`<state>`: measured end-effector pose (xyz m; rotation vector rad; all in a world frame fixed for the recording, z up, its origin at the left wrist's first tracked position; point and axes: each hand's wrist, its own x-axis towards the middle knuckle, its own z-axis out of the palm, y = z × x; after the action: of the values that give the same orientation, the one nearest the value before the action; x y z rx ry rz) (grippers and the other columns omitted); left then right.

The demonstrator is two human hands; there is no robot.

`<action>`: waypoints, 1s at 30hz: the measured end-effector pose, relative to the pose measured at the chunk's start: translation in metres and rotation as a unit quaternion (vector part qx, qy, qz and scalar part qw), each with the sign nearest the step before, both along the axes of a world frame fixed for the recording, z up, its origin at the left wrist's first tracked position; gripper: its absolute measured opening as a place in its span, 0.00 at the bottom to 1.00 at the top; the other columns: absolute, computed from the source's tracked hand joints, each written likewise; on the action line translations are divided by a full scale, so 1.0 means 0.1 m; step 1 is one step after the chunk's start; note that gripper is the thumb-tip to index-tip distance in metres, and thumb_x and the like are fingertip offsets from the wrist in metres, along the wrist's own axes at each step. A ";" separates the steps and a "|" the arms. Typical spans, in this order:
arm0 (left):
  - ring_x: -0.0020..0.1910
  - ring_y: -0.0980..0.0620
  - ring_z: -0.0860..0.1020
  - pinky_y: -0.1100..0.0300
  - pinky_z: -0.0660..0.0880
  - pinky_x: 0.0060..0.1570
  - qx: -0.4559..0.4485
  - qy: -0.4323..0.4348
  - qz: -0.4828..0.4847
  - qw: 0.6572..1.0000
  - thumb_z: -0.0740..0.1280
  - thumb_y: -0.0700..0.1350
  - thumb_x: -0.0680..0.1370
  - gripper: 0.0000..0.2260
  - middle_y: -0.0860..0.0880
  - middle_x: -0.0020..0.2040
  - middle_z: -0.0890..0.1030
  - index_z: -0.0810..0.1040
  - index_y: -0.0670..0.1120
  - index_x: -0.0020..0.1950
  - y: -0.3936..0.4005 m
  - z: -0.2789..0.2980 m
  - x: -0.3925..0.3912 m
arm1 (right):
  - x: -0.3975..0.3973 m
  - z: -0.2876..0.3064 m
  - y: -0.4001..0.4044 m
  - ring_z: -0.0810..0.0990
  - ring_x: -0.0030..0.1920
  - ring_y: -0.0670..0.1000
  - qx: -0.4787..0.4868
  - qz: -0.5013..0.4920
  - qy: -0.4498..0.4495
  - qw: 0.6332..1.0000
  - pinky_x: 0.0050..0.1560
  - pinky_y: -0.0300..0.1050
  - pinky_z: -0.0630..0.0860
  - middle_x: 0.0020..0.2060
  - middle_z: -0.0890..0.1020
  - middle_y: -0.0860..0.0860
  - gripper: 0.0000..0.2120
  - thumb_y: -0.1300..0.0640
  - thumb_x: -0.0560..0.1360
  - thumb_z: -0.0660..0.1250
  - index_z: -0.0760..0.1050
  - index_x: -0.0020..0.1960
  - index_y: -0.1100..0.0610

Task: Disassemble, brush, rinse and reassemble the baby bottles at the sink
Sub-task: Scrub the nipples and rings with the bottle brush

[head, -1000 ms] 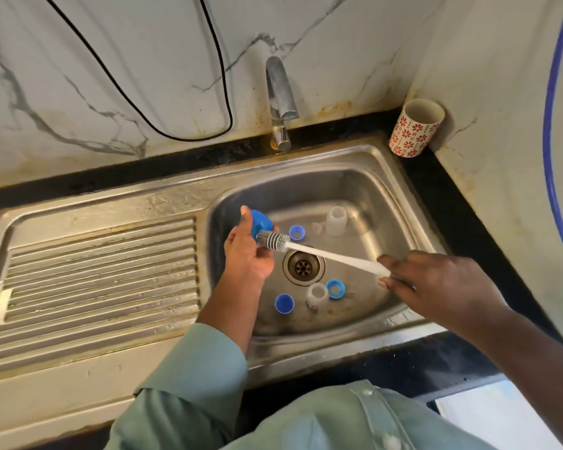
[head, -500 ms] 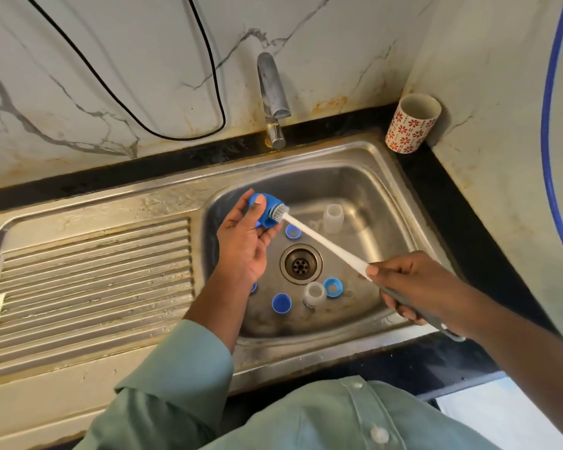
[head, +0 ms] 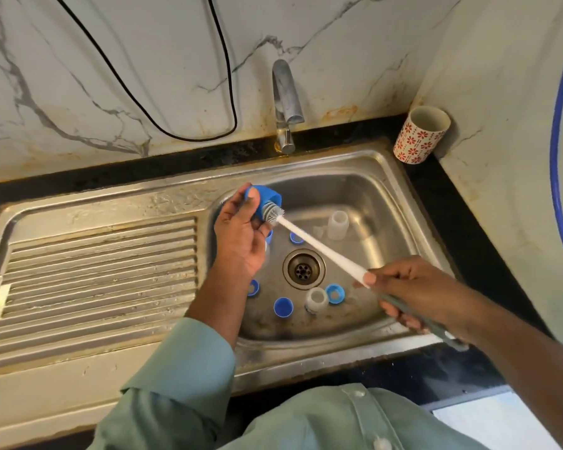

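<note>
Left hand: your left hand (head: 241,241) is up over the left rim of the stainless steel sink basin (head: 384,190), fingers and thumb curled round the blue plastic bottle cap (head: 263,198), its open mouth turned toward the brush.
Right hand: your right hand (head: 413,293) is closed round the handle of the long white bottle brush (head: 319,248), over the basin's front right corner; the grey end of the handle pokes out past your palm above the front rim.
Brush head: the grey bristles (head: 272,214) are pushed into the mouth of that blue cap, shaft slanting down across the basin to your right hand.
Drain: the round metal drain (head: 303,269) sits mid-basin, under the shaft.
Back of basin: a clear plastic bottle body (head: 338,225) stands upright toward the back right, a small clear nipple piece (head: 318,231) just beside it, and a small blue ring (head: 295,238) partly hidden behind the brush shaft.
Front of basin: a second clear bottle body (head: 316,298) sits near the front, a blue screw ring (head: 334,293) touching its right side, a blue round cap (head: 283,307) to its left, another blue piece (head: 253,288) half hidden by your left wrist.
Faucet: the chrome tap (head: 285,102) rises at the back rim; whether any water runs, I can't tell.
Counter: a white cup with red flowers (head: 420,134) stands in the back right corner of the black worktop (head: 488,254).
Draining board: the ribbed steel board (head: 101,267) runs left of the basin.
</note>
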<state>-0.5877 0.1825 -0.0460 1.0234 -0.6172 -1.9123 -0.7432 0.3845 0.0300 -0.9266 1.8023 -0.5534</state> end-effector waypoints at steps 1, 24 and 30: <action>0.51 0.44 0.83 0.50 0.82 0.47 0.003 -0.005 -0.008 1.000 0.69 0.40 0.77 0.14 0.42 0.53 0.83 0.77 0.41 0.63 0.02 0.01 0.00 | -0.03 -0.01 -0.01 0.73 0.26 0.48 0.002 -0.024 0.043 0.999 0.27 0.42 0.70 0.31 0.78 0.51 0.09 0.48 0.78 0.64 0.81 0.44 0.48; 0.53 0.44 0.84 0.51 0.83 0.45 0.058 -0.071 0.045 0.995 0.72 0.39 0.76 0.10 0.41 0.55 0.83 0.78 0.44 0.56 0.11 -0.05 0.12 | -0.05 -0.18 -0.12 0.76 0.31 0.41 -0.021 0.037 0.244 0.969 0.31 0.36 0.72 0.32 0.78 0.44 0.15 0.42 0.78 0.63 0.75 0.63 0.42; 0.45 0.48 0.85 0.55 0.81 0.42 0.030 -0.095 0.076 0.992 0.72 0.38 0.76 0.13 0.45 0.51 0.83 0.76 0.44 0.59 0.12 -0.08 0.08 | 0.02 -0.32 -0.06 0.77 0.33 0.44 -0.035 0.123 0.390 0.912 0.39 0.46 0.80 0.33 0.76 0.45 0.17 0.35 0.79 0.51 0.71 0.51 0.45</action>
<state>-0.5795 0.1943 -0.0536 1.2653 -0.5729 -1.7223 -0.7414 0.3790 -0.0020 -1.5477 2.3122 -0.0671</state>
